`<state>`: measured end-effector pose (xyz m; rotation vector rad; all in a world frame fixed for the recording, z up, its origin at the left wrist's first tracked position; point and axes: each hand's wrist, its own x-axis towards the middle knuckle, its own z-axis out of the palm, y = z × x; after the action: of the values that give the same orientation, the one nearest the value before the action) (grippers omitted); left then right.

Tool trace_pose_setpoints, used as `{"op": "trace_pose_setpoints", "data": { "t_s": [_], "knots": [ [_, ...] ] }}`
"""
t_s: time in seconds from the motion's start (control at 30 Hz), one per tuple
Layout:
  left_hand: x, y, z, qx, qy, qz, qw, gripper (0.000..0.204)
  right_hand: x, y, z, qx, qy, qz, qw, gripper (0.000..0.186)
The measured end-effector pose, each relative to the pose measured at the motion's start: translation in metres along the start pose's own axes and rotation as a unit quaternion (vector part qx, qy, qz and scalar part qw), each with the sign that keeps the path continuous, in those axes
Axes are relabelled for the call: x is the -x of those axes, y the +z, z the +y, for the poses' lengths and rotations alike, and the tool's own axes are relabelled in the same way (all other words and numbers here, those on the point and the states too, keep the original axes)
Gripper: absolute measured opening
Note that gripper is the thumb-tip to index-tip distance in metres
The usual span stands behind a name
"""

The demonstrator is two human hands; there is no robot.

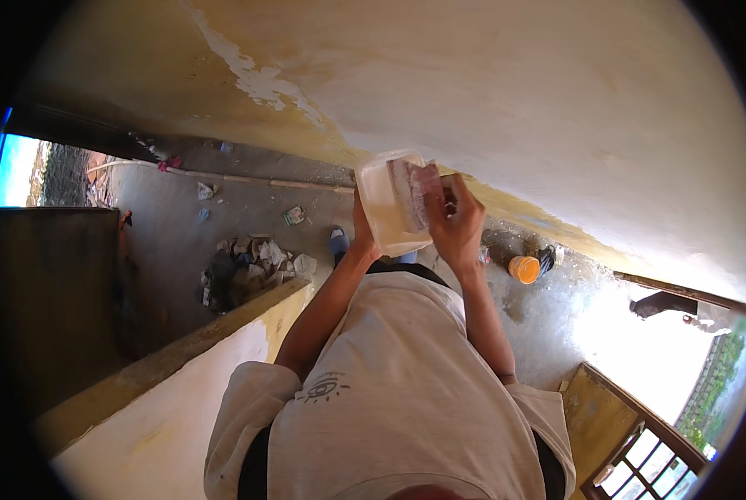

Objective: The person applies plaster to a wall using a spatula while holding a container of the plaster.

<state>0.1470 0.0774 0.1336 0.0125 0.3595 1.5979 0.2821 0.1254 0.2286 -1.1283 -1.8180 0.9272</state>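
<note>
In front of my chest, close to the wall, my left hand (364, 232) grips a cream-coloured plastic tub (378, 200) by its left side and underside. The tub is tilted, and its inside is coated whitish. My right hand (460, 223) is closed on a pinkish rectangular pad (410, 193) with a rough, whitish-smeared face. It holds the pad at the tub's right side, overlapping the opening; whether the two touch I cannot tell. The fingers of my right hand are slightly blurred, and those of my left are mostly hidden behind the tub.
A yellowed wall (506, 92) with peeling patches and pale coating rises ahead. An orange bucket (524, 269) stands right on the floor. Left lie a rubbish heap (252, 267) and a long pole (248, 179). A low wall (215, 350) is near my left; a windowed door (648, 467) is at lower right.
</note>
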Motion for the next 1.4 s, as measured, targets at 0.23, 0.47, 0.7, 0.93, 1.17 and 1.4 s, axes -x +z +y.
{"op": "trace_pose_setpoints", "data": {
  "t_s": [0.23, 0.47, 0.7, 0.93, 1.17, 1.4],
  "knots": [
    [0.004, 0.01, 0.045, -0.007, -0.022, -0.069, 0.997, 0.071, -0.001, 0.02, -0.01, -0.333, 0.23, 0.02, 0.914, 0.021],
    [-0.002, -0.005, 0.093, -0.023, -0.009, -0.058, 0.998, 0.07, 0.005, 0.07, -0.032, -0.474, 0.206, -0.017, 0.856, 0.026],
    [-0.004, -0.03, 0.145, -0.019, 0.007, -0.017, 1.0, 0.056, -0.013, 0.115, -0.051, -0.54, 0.175, -0.002, 0.823, 0.025],
    [-0.005, -0.055, 0.229, -0.101, 0.074, 0.011, 0.992, 0.055, -0.075, 0.168, -0.031, -0.215, 0.034, 0.099, 0.971, 0.02],
    [0.012, -0.091, 0.276, -0.092, 0.109, 0.091, 0.986, 0.054, -0.121, 0.256, -0.016, 0.094, -0.137, 0.181, 0.969, 0.009],
    [0.023, -0.118, 0.289, -0.083, 0.118, 0.113, 0.983, 0.055, -0.174, 0.267, -0.029, 0.207, -0.268, 0.216, 0.916, 0.012]
  ]
}}
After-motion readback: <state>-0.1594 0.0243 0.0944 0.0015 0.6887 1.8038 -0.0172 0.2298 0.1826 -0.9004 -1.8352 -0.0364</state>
